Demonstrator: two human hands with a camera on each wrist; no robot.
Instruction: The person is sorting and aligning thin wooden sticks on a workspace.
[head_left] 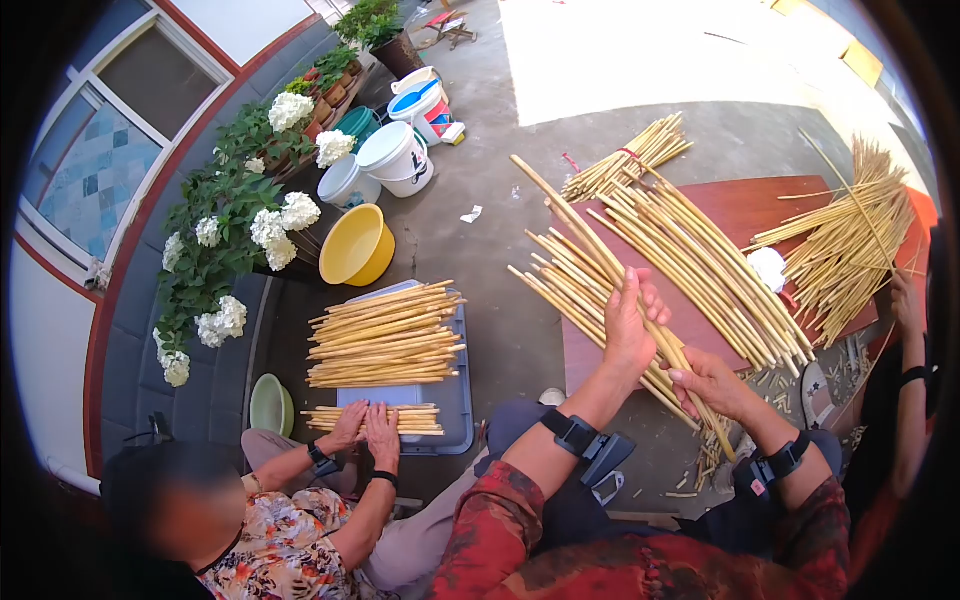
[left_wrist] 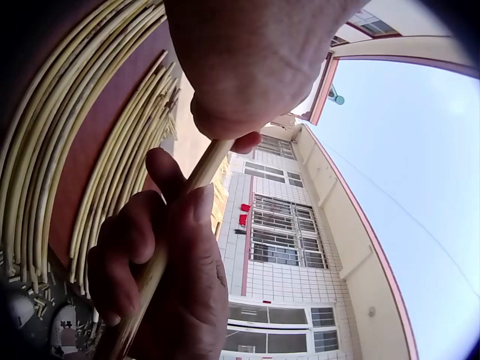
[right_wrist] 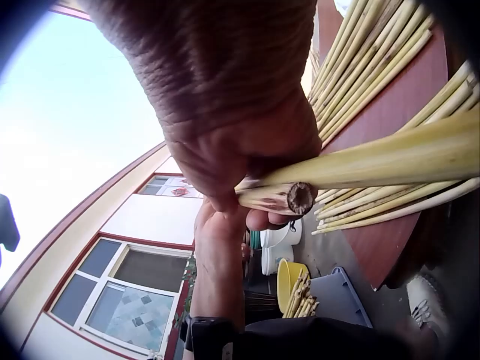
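In the head view my left hand (head_left: 632,318) holds long straw-coloured stalks (head_left: 575,218), thumb on one side and fingers curled on the other. Lower down, my right hand (head_left: 705,382) grips the same stalks near their thick ends. The right wrist view shows a cut end (right_wrist: 301,197) of one stalk beside the right fingers, with a thicker stalk (right_wrist: 405,159) crossing just above it. In the left wrist view the right hand (left_wrist: 169,262) pinches a stalk below the left hand (left_wrist: 247,67). Rows of similar stalks (head_left: 700,265) lie on a reddish-brown board (head_left: 735,205) beyond the hands.
On my left a seated person rests both hands (head_left: 368,430) on short stalks over a blue-grey tray (head_left: 458,400). A yellow basin (head_left: 358,248) and white buckets (head_left: 398,160) stand behind. Feathery-topped stalks (head_left: 850,240) lie at right, near another person's arm (head_left: 908,375). Cut bits (head_left: 715,450) litter the ground.
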